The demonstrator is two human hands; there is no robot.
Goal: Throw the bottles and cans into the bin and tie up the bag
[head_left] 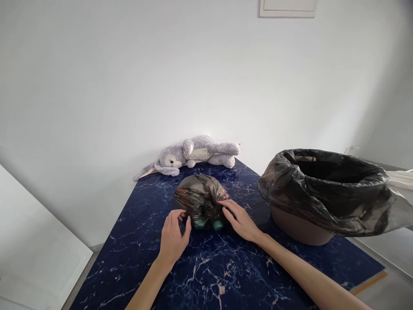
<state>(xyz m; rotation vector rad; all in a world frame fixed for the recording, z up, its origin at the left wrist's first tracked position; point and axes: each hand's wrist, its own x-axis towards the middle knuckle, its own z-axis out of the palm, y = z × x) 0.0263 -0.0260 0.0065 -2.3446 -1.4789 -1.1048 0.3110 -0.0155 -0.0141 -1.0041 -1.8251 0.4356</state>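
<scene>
A tied black trash bag [200, 197], bunched into a ball with green drawstring ends [209, 224] at its near side, lies on the dark blue marbled table [206, 275]. My left hand [172, 239] rests on the table with its fingertips touching the bag's near-left edge. My right hand [240, 220] lies on the bag's near-right side, its fingers on the gathered plastic. Neither hand lifts the bag.
A brown bin [298, 228] lined with a black bag [322, 189] stands at the table's right edge. A grey plush rabbit [193, 155] lies at the far edge against the white wall. The floor drops off left and right of the table.
</scene>
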